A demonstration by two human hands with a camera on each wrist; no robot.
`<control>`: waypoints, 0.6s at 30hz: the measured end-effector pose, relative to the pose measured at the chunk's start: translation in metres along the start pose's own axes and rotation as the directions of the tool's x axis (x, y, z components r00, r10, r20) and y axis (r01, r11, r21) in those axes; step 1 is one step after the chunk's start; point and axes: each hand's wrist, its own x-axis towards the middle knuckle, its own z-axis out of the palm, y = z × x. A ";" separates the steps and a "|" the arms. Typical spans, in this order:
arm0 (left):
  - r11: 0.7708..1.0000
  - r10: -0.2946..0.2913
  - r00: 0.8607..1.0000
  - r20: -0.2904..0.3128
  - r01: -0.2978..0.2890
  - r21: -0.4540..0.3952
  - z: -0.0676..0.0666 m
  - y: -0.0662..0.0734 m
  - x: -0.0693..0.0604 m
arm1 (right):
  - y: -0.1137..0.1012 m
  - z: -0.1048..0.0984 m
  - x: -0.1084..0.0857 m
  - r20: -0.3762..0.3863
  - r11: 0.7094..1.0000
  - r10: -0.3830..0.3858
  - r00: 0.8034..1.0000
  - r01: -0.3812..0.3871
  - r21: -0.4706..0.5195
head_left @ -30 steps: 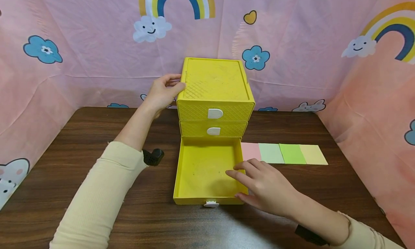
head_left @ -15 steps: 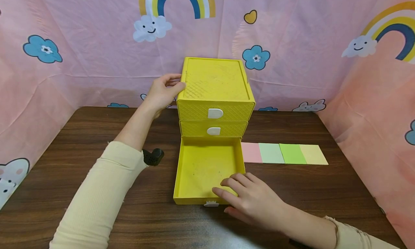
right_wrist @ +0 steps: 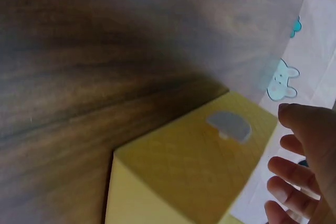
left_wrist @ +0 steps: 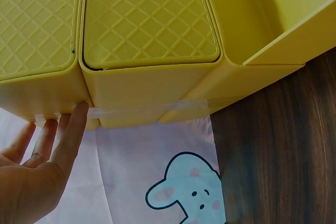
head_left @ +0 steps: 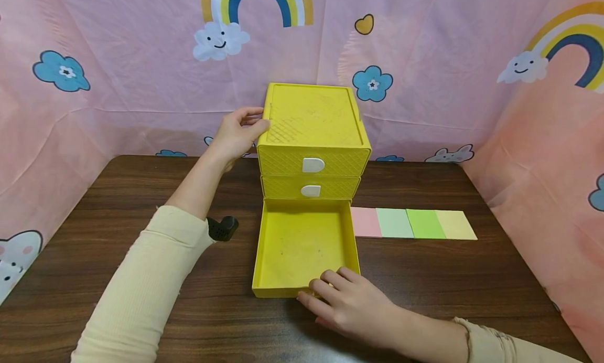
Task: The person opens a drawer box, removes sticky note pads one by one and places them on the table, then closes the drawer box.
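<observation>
A yellow plastic drawer cabinet (head_left: 313, 116) stands on the table, its bottom drawer (head_left: 302, 242) pulled out and holding nothing that shows. My left hand (head_left: 235, 135) rests against the cabinet's upper left side, thumb at the top edge. In the left wrist view its fairly straight fingers (left_wrist: 71, 140) touch the side wall. At the drawer's front right corner hovers my right hand (head_left: 356, 310), fingers loosely bent. The right wrist view has this hand (right_wrist: 315, 150) beside the drawer front, apart from the white handle (right_wrist: 231, 125). In the head view the hand hides that handle.
Several square paper pads lie in a row right of the cabinet: pink (head_left: 365, 222), pale green (head_left: 395, 223), bright green (head_left: 425, 224) and cream (head_left: 456, 225). A pink patterned cloth (head_left: 155, 79) hangs behind and beside the dark wooden table (head_left: 212, 310).
My right hand has moved left and toward me, from the drawer's right wall to its front edge. My left hand, the cabinet and the drawer have stayed in place.
</observation>
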 end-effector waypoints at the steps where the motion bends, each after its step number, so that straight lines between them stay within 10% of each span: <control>1: 1.000 -0.001 1.000 -0.001 0.001 0.000 0.000 0.000 0.000 | -0.002 0.002 0.000 -0.003 1.000 -0.003 1.000 0.003 -0.009; 18: 1.000 0.002 1.000 0.007 -0.002 -0.004 0.000 0.000 0.000 | -0.021 0.010 -0.001 -0.007 0.981 0.001 1.000 -0.002 -0.193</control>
